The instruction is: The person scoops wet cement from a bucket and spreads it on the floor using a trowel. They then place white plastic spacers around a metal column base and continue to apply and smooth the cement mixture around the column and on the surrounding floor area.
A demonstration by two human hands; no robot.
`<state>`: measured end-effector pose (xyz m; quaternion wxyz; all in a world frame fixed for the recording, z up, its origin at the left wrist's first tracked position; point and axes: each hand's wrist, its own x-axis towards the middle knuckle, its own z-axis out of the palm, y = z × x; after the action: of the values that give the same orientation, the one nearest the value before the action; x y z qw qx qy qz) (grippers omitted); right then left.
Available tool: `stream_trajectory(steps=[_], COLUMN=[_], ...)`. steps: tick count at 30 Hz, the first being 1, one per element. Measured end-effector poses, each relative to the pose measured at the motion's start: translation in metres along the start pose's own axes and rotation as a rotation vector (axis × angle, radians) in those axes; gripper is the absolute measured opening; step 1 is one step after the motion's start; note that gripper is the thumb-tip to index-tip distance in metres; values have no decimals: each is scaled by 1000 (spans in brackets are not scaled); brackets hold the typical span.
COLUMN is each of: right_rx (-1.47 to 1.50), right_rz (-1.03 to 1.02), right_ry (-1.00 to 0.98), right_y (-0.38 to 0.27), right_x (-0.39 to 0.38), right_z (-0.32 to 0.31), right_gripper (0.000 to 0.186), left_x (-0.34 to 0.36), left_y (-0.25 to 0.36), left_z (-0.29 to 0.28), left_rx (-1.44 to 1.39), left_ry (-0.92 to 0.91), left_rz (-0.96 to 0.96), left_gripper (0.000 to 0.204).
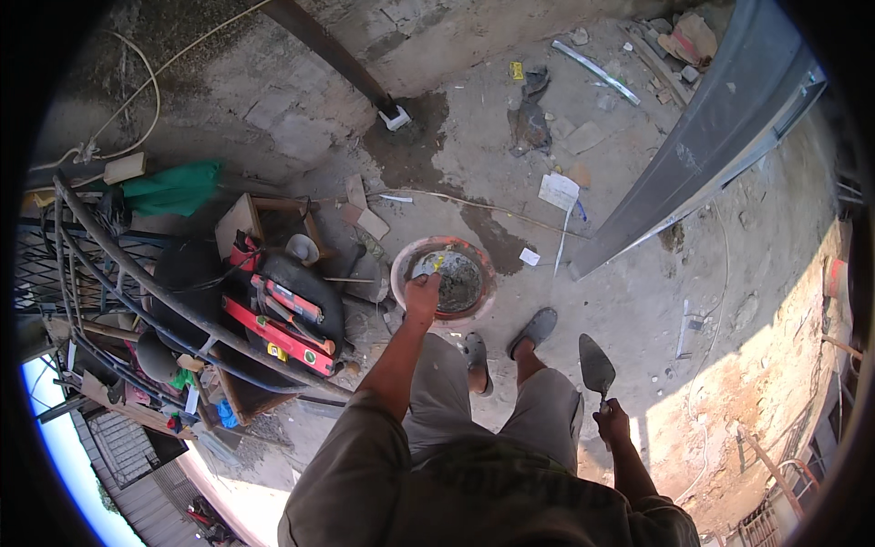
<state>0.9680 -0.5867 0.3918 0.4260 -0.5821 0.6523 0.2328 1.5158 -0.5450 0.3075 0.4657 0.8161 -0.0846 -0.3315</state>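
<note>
A round orange-rimmed tub (488, 290) stands on the ground in front of my feet, with wet grey mortar (460, 283) inside. My left hand (422, 295) is over its near left rim, fingers closed. A small yellow thing (438, 263) shows just beyond the fingertips; its kind is too small to tell, and whether they grip it is unclear. Out to the right, my right hand (612, 422) is closed round the handle of a pointed trowel (596, 365). The trowel's grey blade points away from me, above the ground and apart from the tub.
At left, a red spirit level (273, 335) and other tools lie on a black surface beside a curved metal railing (173, 305). A large grey metal beam (688, 150) slants across the right. A dark post (333, 55) stands at the back. A cable (483, 202) crosses the ground.
</note>
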Motion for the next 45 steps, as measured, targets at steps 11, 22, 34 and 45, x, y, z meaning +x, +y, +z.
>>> stream_trajectory(steps=[11, 22, 34, 45], right_rx=[61, 21, -103, 132], right_rz=[-151, -49, -3, -155], right_ry=[134, 18, 29, -101], right_y=[-240, -463, -596, -580], right_x=[123, 285, 480, 487], right_z=[-5, 30, -4, 84], right_gripper=[30, 40, 41, 44], left_x=[231, 421, 504, 399], left_y=[85, 117, -66, -33], left_z=[128, 198, 146, 168], left_rx=[174, 362, 387, -74], left_ry=[-292, -376, -233, -314], left_rz=[88, 335, -138, -528], left_gripper=[32, 41, 46, 35])
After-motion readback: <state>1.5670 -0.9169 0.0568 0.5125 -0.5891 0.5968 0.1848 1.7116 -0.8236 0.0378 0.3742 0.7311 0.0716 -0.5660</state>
